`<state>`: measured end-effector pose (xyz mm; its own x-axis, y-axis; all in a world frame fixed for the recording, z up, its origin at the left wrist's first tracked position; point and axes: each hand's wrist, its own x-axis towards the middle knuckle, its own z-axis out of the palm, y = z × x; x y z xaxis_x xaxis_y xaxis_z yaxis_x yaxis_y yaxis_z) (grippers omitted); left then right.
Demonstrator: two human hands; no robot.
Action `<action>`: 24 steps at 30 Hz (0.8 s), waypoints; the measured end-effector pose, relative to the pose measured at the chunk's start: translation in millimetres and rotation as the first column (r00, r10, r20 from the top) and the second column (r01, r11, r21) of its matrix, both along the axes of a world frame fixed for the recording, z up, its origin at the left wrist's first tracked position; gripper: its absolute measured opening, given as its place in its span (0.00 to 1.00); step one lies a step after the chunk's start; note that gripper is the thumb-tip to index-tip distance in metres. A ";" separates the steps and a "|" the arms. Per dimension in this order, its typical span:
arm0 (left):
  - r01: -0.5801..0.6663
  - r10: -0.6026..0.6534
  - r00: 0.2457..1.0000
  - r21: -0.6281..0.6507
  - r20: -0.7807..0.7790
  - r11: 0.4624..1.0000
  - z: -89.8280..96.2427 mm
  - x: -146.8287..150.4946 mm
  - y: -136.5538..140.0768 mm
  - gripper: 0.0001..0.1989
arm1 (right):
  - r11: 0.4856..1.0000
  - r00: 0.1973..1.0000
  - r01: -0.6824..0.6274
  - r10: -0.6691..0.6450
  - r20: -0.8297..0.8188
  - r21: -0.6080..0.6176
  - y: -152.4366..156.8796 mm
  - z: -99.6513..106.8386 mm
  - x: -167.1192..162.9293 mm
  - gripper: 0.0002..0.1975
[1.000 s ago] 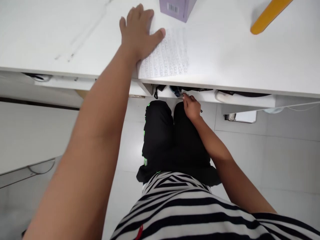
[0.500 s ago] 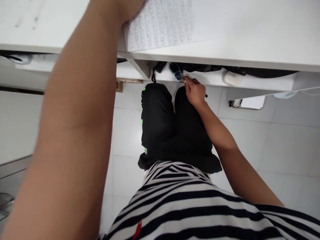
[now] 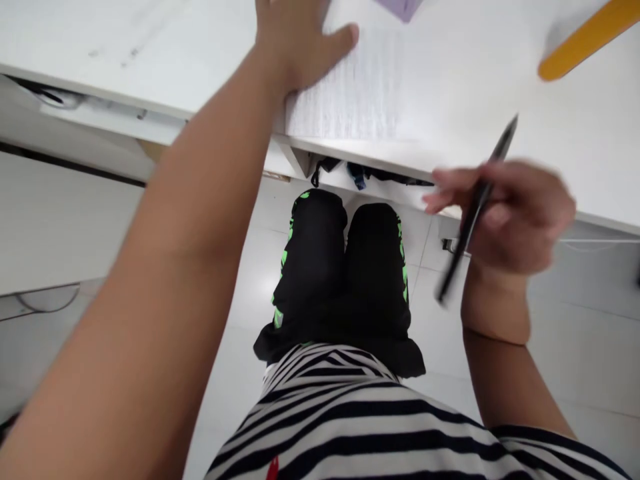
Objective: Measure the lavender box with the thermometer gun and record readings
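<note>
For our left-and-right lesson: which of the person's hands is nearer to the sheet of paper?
Left. The left hand rests on the sheet of paper; the right hand, holding a pen, is apart from it, off to its right.

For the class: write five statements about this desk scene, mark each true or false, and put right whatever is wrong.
1. The right hand holds a black pen. True.
2. The left hand is underneath the desktop. False: it is on top, partly over the paper.
3. The pen is touching the paper. False: it is held apart from it, off to the right.
4. The striped shirt has dark and light bands. True.
5. The yellow object is to the left of the paper. False: it is to the right.
</note>
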<state>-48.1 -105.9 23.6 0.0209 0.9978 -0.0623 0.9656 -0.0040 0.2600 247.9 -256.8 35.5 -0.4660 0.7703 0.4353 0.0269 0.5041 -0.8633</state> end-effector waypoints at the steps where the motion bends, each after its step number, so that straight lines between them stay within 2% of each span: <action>1: 0.003 -0.004 1.000 0.014 0.023 1.000 -0.8 -1.3 0.8 0.41 | 0.998 0.998 0.053 -0.054 -0.020 -0.042 18.1 6.7 -2.7 0.15; 3: 0.007 -0.008 0.997 0.009 0.072 1.000 -2.3 -2.8 2.3 0.40 | 0.989 0.990 0.144 -0.144 -0.012 0.027 55.2 9.8 -14.9 0.08; 4: 0.010 -0.011 0.996 0.012 0.091 1.000 -3.4 -3.1 3.2 0.39 | 0.973 0.975 0.221 -0.223 0.016 0.072 72.5 7.4 -23.1 0.11; 5: 0.005 -0.006 0.995 0.013 0.104 1.000 -4.9 -3.1 4.3 0.39 | 0.971 0.973 0.213 -0.221 0.065 0.110 87.6 3.3 -31.5 0.20; 6: -0.006 0.005 0.994 0.015 0.110 1.000 -6.8 -2.9 5.7 0.39 | 0.981 0.975 0.172 -0.182 0.129 0.085 99.9 -1.6 -39.3 0.27; 8: -0.052 0.050 0.993 0.018 0.103 0.998 -11.9 -2.1 9.6 0.38 | 0.995 0.979 0.067 -0.052 0.197 -0.069 114.8 -11.3 -50.6 0.29; 10: -0.096 0.094 0.991 0.018 0.092 0.995 -18.1 -1.5 14.7 0.37 | 0.986 0.986 0.060 -0.035 0.162 -0.155 118.8 -17.4 -54.7 0.25; 13: -0.082 0.079 0.993 0.031 0.083 0.996 -27.3 -3.4 22.2 0.38 | 0.978 0.980 0.162 -0.145 0.136 -0.129 115.8 -18.4 -52.6 0.22; 16: -0.012 0.006 0.997 0.072 0.082 0.997 -33.1 -7.1 25.9 0.37 | 0.974 0.967 0.191 -0.165 0.193 -0.125 113.8 -15.5 -50.2 0.24; 20: -0.009 0.004 0.998 0.075 0.068 0.997 -32.1 -6.0 24.3 0.35 | 0.961 0.940 0.257 -0.225 0.256 -0.098 114.2 -13.8 -52.0 0.25; 24: -0.049 0.048 0.998 0.018 0.034 0.999 -23.6 3.3 20.0 0.33 | 0.953 0.923 0.296 -0.270 0.273 -0.057 115.0 -15.0 -52.7 0.26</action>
<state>-44.8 -85.9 0.0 -0.0260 0.9987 -0.0437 0.9554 0.0377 0.2928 195.2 -141.8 20.5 -0.3089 0.9185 0.2468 0.3859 0.3582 -0.8502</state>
